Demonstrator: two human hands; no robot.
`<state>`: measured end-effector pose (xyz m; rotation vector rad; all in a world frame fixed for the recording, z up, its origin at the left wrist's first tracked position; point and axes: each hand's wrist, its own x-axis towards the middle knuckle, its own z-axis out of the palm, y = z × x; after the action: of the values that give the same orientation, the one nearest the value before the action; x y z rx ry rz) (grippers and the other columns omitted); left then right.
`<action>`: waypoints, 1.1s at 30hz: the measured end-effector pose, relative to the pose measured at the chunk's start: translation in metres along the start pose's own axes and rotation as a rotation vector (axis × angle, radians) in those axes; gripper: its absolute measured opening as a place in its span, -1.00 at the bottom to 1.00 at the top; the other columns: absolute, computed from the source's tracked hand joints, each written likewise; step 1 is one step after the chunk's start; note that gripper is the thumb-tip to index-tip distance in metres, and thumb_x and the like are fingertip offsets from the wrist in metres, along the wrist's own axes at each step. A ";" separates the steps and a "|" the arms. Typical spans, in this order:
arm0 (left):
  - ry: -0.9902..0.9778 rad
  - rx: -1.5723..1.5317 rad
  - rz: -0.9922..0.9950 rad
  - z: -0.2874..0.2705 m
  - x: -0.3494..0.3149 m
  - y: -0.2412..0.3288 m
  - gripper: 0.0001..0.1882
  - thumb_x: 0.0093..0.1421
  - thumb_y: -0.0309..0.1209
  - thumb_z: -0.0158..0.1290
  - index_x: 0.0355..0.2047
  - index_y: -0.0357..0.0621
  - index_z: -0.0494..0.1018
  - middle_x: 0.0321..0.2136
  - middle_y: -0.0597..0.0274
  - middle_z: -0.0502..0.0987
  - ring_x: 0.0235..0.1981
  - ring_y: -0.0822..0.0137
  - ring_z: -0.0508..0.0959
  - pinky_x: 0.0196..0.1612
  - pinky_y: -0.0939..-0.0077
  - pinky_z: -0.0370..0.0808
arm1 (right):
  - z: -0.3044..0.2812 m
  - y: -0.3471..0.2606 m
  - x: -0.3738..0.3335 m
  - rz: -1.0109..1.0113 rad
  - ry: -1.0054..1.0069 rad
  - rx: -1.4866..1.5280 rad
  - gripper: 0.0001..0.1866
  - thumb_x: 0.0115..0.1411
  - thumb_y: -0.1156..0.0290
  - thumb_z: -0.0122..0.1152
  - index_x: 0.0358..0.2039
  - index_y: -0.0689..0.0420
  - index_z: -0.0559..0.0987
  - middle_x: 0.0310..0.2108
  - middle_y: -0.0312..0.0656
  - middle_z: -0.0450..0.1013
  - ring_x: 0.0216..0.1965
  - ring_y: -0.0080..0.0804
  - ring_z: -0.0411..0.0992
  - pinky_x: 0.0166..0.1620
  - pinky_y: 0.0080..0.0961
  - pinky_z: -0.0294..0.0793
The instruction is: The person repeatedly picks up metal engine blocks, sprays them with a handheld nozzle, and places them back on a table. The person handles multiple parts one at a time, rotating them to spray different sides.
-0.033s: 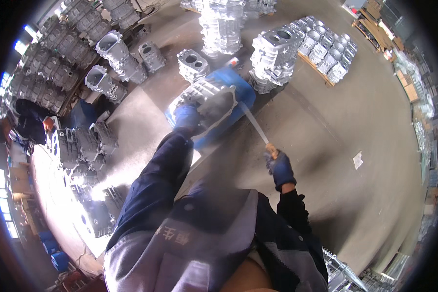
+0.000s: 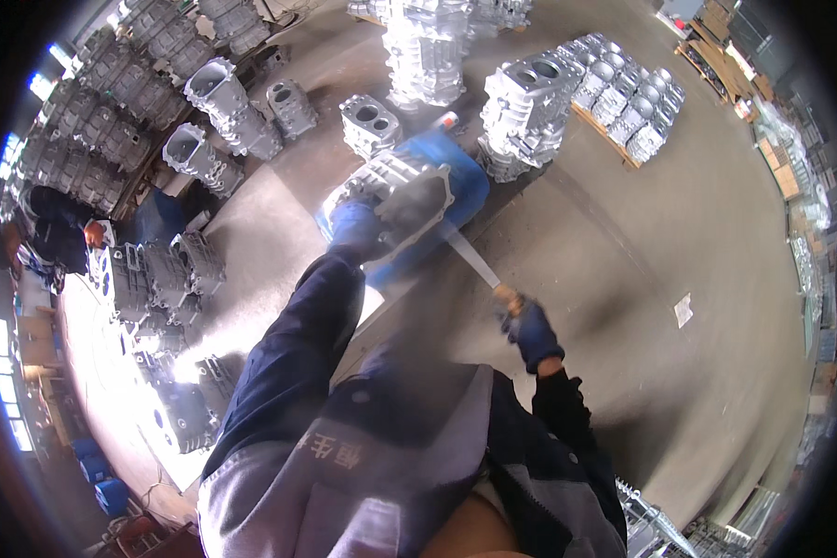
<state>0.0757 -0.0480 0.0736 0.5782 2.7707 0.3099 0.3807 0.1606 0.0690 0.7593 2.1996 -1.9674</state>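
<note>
A silvery metal casting (image 2: 391,172) with a wide hollow opening lies on a blue support (image 2: 470,177) in front of me. My left hand (image 2: 355,228), in a blue glove, grips the casting at its near left side; the fingertips are partly hidden and blurred. My right hand (image 2: 533,337), also gloved, is closed around the wooden handle of a long flat file (image 2: 474,258). The file slants up and left from the hand, its far end at the near right rim of the casting's opening. Whether it touches the rim I cannot tell.
A tall casting stack (image 2: 428,56) and a two-holed casting (image 2: 370,126) stand beyond the support. Another stack (image 2: 521,112) is close on the right, beside a loaded pallet (image 2: 628,93). More castings (image 2: 153,279) line the left, near another person (image 2: 60,228).
The file has swung, its far end shifting left and nearer along the casting's rim. My right hand has moved slightly down and left with it. My left hand stays on the casting.
</note>
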 end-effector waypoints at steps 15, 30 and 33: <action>-0.218 -0.908 -0.209 -0.026 0.085 -0.138 -0.71 0.14 -0.29 0.22 -0.27 -0.30 0.61 -0.51 0.20 0.60 -0.56 0.39 0.54 -0.50 0.49 0.45 | -0.051 0.018 0.078 -0.041 -0.052 0.128 -0.64 0.28 0.45 0.26 0.07 0.26 0.48 -0.26 -0.20 0.53 -0.32 -0.45 0.55 -0.23 -0.51 0.56; 0.288 -1.005 -0.584 0.033 0.310 -0.117 -0.72 0.08 -0.40 0.24 -0.20 -0.26 0.58 -0.43 0.22 0.64 -0.44 0.36 0.62 -0.41 0.40 0.52 | -0.055 0.027 0.107 0.099 -0.047 -0.073 -0.57 0.41 0.15 0.07 0.08 0.25 0.46 -0.12 -0.15 0.53 -0.23 -0.37 0.53 -0.13 -0.44 0.55; 0.409 -1.391 -0.635 0.081 0.381 -0.117 -0.54 0.03 -0.33 0.26 -0.04 -0.23 0.57 -0.22 0.05 0.67 -0.21 0.27 0.66 -0.21 0.34 0.55 | -0.049 0.017 0.111 0.152 -0.040 -0.079 -0.57 0.42 0.13 0.04 0.06 0.24 0.46 -0.14 -0.16 0.52 -0.24 -0.38 0.52 -0.15 -0.44 0.54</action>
<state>-0.2734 0.0182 -0.1248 -0.7315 2.0712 2.0088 0.3031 0.2408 0.0182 0.8406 2.1149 -1.7987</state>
